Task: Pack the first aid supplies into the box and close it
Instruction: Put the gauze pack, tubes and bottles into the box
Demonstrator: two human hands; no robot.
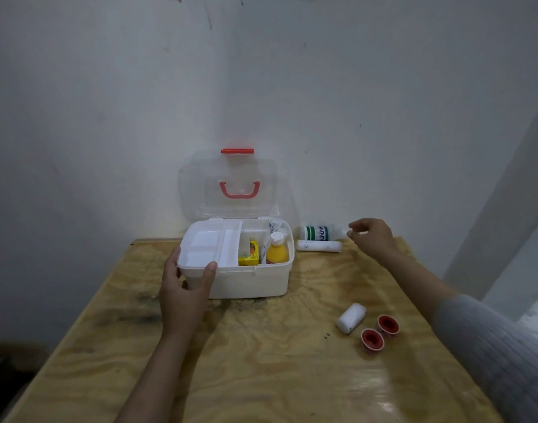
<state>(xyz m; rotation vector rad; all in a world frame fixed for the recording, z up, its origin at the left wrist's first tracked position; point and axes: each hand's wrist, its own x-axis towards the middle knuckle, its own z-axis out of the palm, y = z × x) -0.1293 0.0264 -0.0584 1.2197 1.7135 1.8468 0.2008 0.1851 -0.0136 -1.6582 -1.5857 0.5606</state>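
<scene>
Presently left hand [185, 288] grips white plastic box [249, 282], steadying it; right hand [372, 236], loosely curled, empty, nears green-banded white bottle [318, 233] beside box.

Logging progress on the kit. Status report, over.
Left hand gripping box corner; right hand empty, at green bottle. Lid up. Gauze rolls, red tape rolls unpacked. Nothing blocking.
</scene>
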